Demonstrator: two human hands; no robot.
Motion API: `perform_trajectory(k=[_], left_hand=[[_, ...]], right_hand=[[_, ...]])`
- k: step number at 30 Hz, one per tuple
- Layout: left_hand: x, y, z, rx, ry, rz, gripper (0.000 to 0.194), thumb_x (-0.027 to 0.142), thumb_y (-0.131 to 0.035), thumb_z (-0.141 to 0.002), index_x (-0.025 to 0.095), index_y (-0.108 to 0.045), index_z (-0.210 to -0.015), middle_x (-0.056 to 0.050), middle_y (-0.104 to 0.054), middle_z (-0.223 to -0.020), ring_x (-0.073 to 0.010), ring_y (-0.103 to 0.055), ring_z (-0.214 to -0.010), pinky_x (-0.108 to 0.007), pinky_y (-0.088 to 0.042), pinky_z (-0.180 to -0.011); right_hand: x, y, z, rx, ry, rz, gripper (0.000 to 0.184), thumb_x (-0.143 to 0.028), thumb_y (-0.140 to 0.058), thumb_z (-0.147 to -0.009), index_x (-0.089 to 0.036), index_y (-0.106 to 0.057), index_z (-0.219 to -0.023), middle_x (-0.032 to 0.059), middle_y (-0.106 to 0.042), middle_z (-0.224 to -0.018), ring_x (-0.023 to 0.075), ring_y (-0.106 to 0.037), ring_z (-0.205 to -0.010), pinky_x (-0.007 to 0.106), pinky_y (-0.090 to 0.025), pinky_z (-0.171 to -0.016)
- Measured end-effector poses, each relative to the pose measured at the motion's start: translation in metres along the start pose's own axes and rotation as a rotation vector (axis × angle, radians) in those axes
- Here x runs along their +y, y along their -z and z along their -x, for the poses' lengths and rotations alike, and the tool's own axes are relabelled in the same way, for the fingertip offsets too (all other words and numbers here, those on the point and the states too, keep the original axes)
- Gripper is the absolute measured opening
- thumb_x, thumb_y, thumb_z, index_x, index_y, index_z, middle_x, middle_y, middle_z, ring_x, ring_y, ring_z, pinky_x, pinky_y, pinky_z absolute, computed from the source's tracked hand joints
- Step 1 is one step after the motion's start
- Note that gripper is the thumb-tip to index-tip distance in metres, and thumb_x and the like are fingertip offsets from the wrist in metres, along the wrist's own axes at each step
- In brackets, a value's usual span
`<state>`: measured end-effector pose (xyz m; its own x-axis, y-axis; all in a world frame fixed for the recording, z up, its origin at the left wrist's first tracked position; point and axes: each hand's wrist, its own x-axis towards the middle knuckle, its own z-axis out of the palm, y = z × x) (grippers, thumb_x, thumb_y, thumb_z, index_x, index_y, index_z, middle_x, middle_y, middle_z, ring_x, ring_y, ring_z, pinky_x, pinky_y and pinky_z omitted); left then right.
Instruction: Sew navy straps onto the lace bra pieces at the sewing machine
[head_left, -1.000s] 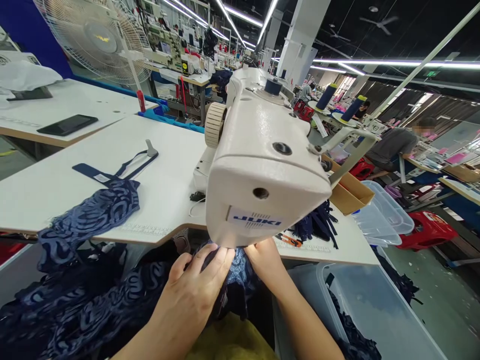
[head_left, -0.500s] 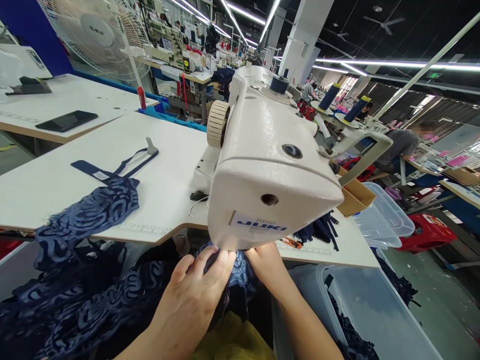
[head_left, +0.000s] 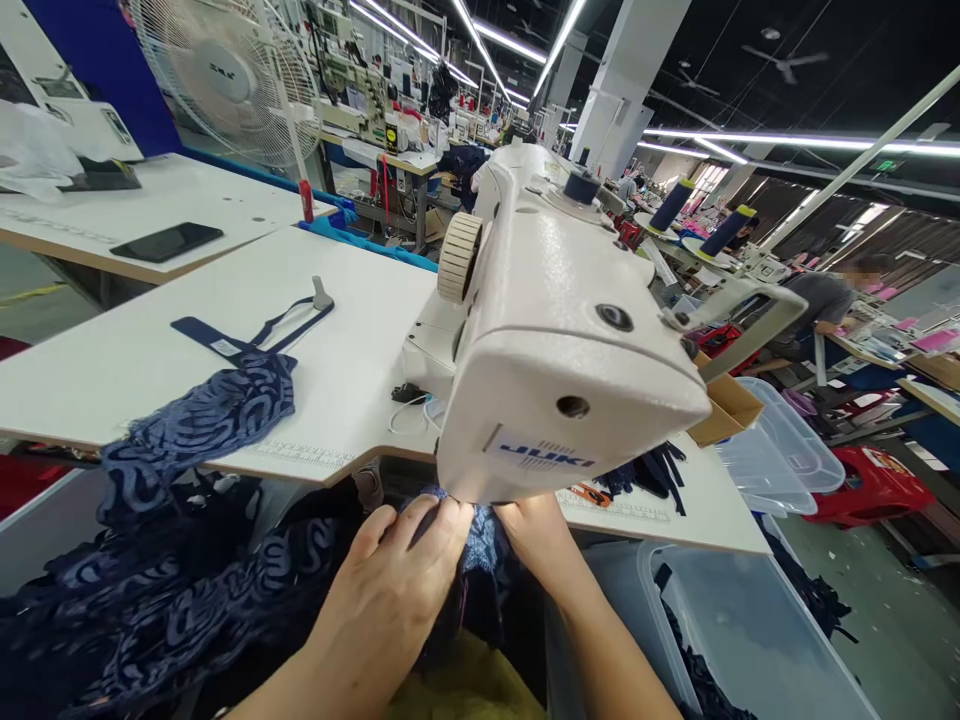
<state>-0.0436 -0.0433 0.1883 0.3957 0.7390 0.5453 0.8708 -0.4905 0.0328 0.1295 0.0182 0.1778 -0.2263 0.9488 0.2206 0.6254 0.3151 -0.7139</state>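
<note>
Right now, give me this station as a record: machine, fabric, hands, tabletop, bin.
machine: white sewing machine, JUKI on its end face
fabric: blue patterned fabric between the hands, upper part hidden by the machine
left hand: against the fabric, grip unclear
right hand: at the fabric's other side, partly hidden, grip unclear
tabletop: patterned garment at left, hanging over front edge; dark strips at right
bin: lower right, dark pieces inside
</note>
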Motion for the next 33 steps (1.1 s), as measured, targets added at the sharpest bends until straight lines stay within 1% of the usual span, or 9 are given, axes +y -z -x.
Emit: perform_trajectory(k=[6,8,10,12,17,21,23,26,33], left_hand=[[0.001,0.004,-0.003,0.040,-0.047,0.036,0.034,0.019,-0.035,-0.094,0.018,-0.065,-0.111,-0.001,-0.070,-0.109,-0.0209,-0.059,-0.100,-0.038,-0.031,-0.087],[0.003,0.006,-0.005,0.045,-0.039,0.064,0.035,0.029,-0.036,-0.095,0.017,-0.064,-0.112,-0.002,-0.070,-0.110,-0.0222,-0.059,-0.100,-0.038,-0.031,-0.088],[0.005,0.007,-0.007,0.030,-0.043,0.071,0.043,0.044,-0.037,-0.095,0.015,-0.064,-0.112,-0.005,-0.069,-0.113,-0.0241,-0.058,-0.100,-0.039,-0.032,-0.088],[0.005,0.008,-0.008,0.018,-0.067,0.055,0.047,0.050,-0.039,-0.093,0.015,-0.064,-0.113,-0.006,-0.068,-0.114,-0.0246,-0.058,-0.100,-0.038,-0.032,-0.088],[0.000,0.005,-0.007,0.007,-0.135,0.040,0.034,0.027,-0.038,-0.094,0.015,-0.062,-0.116,-0.003,-0.068,-0.115,-0.0230,-0.058,-0.101,-0.037,-0.032,-0.089],[-0.002,-0.002,0.001,0.052,-0.079,0.133,0.038,0.017,-0.033,-0.093,0.018,-0.058,-0.122,-0.003,-0.066,-0.119,-0.0193,-0.056,-0.108,-0.035,-0.031,-0.094],[0.000,-0.005,0.006,0.073,-0.097,0.178,0.040,0.016,-0.030,-0.095,0.020,-0.055,-0.126,-0.002,-0.065,-0.121,-0.0165,-0.054,-0.112,-0.032,-0.031,-0.097],[0.002,-0.007,0.012,0.043,-0.124,0.139,0.041,0.015,-0.028,-0.096,0.021,-0.053,-0.128,0.000,-0.064,-0.123,-0.0154,-0.054,-0.113,-0.031,-0.030,-0.099],[0.006,-0.004,0.015,0.052,-0.051,0.057,0.039,0.017,-0.032,-0.096,0.021,-0.054,-0.127,0.000,-0.064,-0.125,-0.0157,-0.058,-0.109,-0.035,-0.032,-0.089]], right_hand=[[0.005,0.000,0.000,0.019,-0.024,-0.024,0.017,-0.022,-0.046,-0.087,-0.021,-0.062,-0.082,0.0028,-0.063,-0.068,0.0179,-0.057,-0.064,0.026,-0.042,-0.061],[0.006,0.000,0.000,0.027,-0.042,-0.045,0.015,-0.022,-0.047,-0.086,-0.022,-0.062,-0.085,0.0013,-0.062,-0.066,0.0173,-0.056,-0.062,0.026,-0.042,-0.061],[0.008,-0.001,0.001,0.036,-0.081,-0.064,0.013,-0.021,-0.048,-0.084,-0.021,-0.061,-0.085,-0.0006,-0.059,-0.062,0.0168,-0.055,-0.060,0.026,-0.042,-0.061],[0.009,-0.001,0.002,0.037,-0.120,-0.087,0.013,-0.019,-0.048,-0.083,-0.021,-0.060,-0.084,-0.0022,-0.057,-0.059,0.0161,-0.054,-0.058,0.026,-0.043,-0.062],[0.006,0.000,0.005,0.048,-0.149,-0.169,0.012,-0.018,-0.045,-0.084,-0.019,-0.058,-0.083,-0.0042,-0.053,-0.059,0.0148,-0.052,-0.060,0.026,-0.042,-0.066],[-0.001,-0.001,0.014,0.053,-0.163,-0.277,0.010,-0.019,-0.044,-0.086,-0.020,-0.054,-0.089,-0.0063,-0.050,-0.061,0.0136,-0.051,-0.062,0.025,-0.039,-0.066],[-0.004,-0.002,0.018,0.053,-0.169,-0.326,0.008,-0.020,-0.045,-0.088,-0.021,-0.051,-0.092,-0.0065,-0.051,-0.065,0.0129,-0.051,-0.063,0.024,-0.038,-0.064],[-0.007,-0.003,0.022,0.063,-0.181,-0.347,0.003,-0.021,-0.046,-0.088,-0.022,-0.048,-0.091,-0.0060,-0.053,-0.071,0.0125,-0.053,-0.065,0.023,-0.038,-0.064],[-0.009,-0.002,0.019,0.093,-0.228,-0.148,0.006,-0.019,-0.048,-0.084,-0.023,-0.045,-0.080,-0.0062,-0.051,-0.066,0.0136,-0.049,-0.063,0.024,-0.034,-0.060]])
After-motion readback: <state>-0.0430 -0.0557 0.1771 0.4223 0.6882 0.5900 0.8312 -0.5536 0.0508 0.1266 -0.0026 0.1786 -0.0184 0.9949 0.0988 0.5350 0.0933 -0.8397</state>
